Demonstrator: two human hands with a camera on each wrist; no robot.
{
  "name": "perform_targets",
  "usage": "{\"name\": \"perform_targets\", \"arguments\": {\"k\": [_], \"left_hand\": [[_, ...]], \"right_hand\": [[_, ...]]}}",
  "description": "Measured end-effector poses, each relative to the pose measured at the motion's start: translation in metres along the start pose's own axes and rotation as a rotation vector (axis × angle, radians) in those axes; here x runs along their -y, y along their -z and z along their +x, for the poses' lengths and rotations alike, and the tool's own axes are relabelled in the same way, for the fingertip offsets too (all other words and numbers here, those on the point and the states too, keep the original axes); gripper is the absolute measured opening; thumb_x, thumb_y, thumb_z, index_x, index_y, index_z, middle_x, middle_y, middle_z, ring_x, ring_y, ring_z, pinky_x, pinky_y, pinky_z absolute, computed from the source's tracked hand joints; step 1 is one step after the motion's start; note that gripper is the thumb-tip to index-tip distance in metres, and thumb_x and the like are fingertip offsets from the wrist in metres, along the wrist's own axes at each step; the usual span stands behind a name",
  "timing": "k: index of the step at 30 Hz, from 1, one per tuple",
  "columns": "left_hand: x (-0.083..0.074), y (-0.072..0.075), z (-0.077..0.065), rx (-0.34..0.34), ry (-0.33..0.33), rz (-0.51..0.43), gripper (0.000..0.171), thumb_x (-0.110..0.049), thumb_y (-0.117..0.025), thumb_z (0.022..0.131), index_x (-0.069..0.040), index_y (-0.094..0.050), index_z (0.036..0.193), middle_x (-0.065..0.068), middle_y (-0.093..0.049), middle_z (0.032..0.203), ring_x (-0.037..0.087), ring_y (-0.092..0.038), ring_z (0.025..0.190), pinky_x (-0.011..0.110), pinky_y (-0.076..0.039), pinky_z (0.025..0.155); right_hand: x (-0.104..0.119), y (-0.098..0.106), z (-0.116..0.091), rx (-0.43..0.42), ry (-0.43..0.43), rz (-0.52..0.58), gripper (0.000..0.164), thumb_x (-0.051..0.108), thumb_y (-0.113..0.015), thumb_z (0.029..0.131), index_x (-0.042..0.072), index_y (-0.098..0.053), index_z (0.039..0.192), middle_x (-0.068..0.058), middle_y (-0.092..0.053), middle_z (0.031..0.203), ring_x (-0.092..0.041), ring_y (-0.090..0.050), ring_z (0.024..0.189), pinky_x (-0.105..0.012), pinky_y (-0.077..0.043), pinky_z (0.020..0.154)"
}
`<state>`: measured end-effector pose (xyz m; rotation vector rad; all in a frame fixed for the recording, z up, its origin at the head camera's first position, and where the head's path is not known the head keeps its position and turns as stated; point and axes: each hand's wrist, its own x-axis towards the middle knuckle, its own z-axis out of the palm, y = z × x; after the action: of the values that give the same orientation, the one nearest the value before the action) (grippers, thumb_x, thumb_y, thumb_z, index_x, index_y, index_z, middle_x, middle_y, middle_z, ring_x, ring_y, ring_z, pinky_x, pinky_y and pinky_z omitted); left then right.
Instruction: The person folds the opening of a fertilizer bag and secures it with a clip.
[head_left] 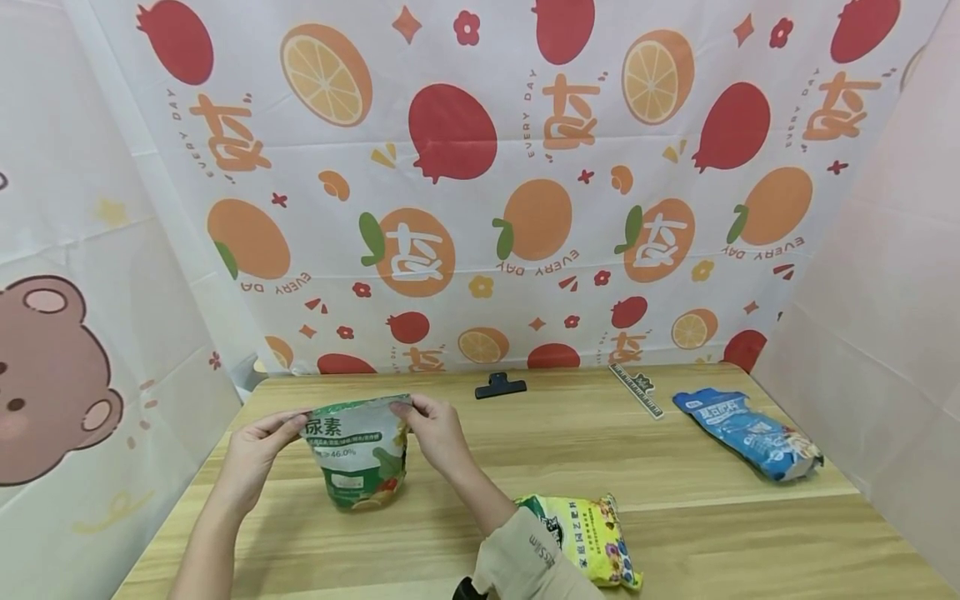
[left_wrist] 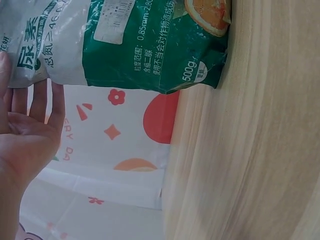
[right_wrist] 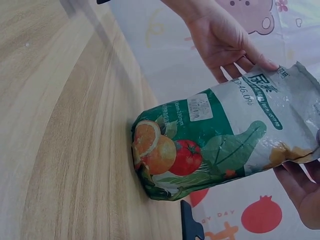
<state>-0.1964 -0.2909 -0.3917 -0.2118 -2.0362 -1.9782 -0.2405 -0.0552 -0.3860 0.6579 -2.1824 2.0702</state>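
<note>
A green and white fertilizer bag [head_left: 352,458], printed with fruit and vegetables, stands upright on the wooden table at the left. My left hand [head_left: 255,454] pinches its upper left corner between thumb and fingers. At the opposite upper corner, my right hand [head_left: 437,429] pinches the bag's top edge. The left wrist view shows the bag [left_wrist: 135,50] with a white label and "500g", its base on the tabletop. Seen from the right wrist, the bag [right_wrist: 215,135] has both hands at its top end. Whether the bag's mouth is sealed, I cannot tell.
A yellow and green bag [head_left: 588,537] lies at the front, partly behind my right sleeve. A blue bag [head_left: 750,433] lies at the right. Toward the back are a black clip [head_left: 500,385] and a ruler-like strip [head_left: 637,390]. A patterned curtain [head_left: 480,192] hangs behind the table.
</note>
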Motion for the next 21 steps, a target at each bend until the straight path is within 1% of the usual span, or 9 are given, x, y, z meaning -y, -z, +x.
{"name": "perform_targets", "arguments": {"k": [3,5,6,10,13,17,21], "left_hand": [[-0.0012,-0.0007,-0.0003,0.009,-0.011,-0.012,0.021,-0.007,-0.056,0.092,-0.018,-0.074,0.093,-0.01,-0.067,0.084,0.003,-0.06,0.083,0.013,-0.042,0.076],[-0.0014,-0.001,-0.0005,0.012,-0.014,-0.017,0.022,-0.007,-0.055,0.093,-0.018,-0.074,0.093,-0.01,-0.068,0.084,0.003,-0.06,0.083,0.013,-0.042,0.076],[-0.0013,-0.001,-0.0006,0.013,-0.013,-0.018,0.022,-0.007,-0.055,0.093,-0.018,-0.074,0.093,-0.01,-0.068,0.084,0.003,-0.06,0.083,0.013,-0.042,0.076],[-0.0008,-0.0011,-0.0003,0.003,0.003,-0.01,0.021,-0.009,-0.055,0.093,-0.019,-0.073,0.092,-0.01,-0.068,0.083,0.003,-0.06,0.083,0.012,-0.041,0.077],[-0.0013,-0.0021,-0.0001,-0.007,0.013,-0.006,0.02,-0.01,-0.056,0.093,-0.02,-0.073,0.091,-0.01,-0.067,0.082,0.003,-0.06,0.082,0.012,-0.041,0.076],[-0.0021,-0.0032,-0.0004,-0.016,0.015,-0.002,0.019,-0.011,-0.057,0.092,-0.02,-0.073,0.09,-0.01,-0.067,0.081,0.003,-0.06,0.081,0.012,-0.041,0.076],[-0.0025,-0.0039,-0.0011,-0.02,0.024,0.003,0.018,-0.013,-0.057,0.092,-0.021,-0.073,0.088,-0.01,-0.067,0.08,0.003,-0.061,0.081,0.012,-0.04,0.076]], "right_hand": [[0.0011,0.0001,0.0004,0.007,-0.01,0.012,0.034,0.027,-0.06,0.09,0.003,-0.054,0.067,-0.01,-0.045,0.063,-0.021,-0.051,0.068,-0.023,-0.047,0.063],[0.0015,0.0002,0.0006,0.012,-0.013,0.016,0.035,0.027,-0.06,0.09,0.002,-0.053,0.067,-0.011,-0.045,0.062,-0.02,-0.051,0.066,-0.023,-0.047,0.062],[0.0017,0.0002,0.0007,0.013,-0.015,0.019,0.035,0.027,-0.06,0.09,0.002,-0.053,0.066,-0.01,-0.045,0.062,-0.018,-0.05,0.066,-0.022,-0.047,0.062],[0.0026,0.0004,0.0013,0.015,-0.024,0.027,0.032,0.027,-0.06,0.09,0.004,-0.056,0.068,0.0,-0.049,0.062,-0.012,-0.051,0.065,-0.022,-0.048,0.062],[0.0029,0.0006,0.0016,0.017,-0.032,0.035,0.029,0.027,-0.06,0.09,0.004,-0.06,0.071,0.003,-0.053,0.065,-0.007,-0.052,0.067,-0.024,-0.049,0.063],[0.0026,0.0004,0.0021,0.018,-0.047,0.047,0.026,0.026,-0.06,0.09,0.004,-0.065,0.077,0.003,-0.058,0.07,-0.005,-0.056,0.071,-0.027,-0.051,0.066],[0.003,0.0004,0.002,0.019,-0.066,0.066,0.023,0.024,-0.059,0.09,0.003,-0.069,0.088,0.002,-0.064,0.078,-0.006,-0.059,0.075,-0.026,-0.052,0.067]]}}
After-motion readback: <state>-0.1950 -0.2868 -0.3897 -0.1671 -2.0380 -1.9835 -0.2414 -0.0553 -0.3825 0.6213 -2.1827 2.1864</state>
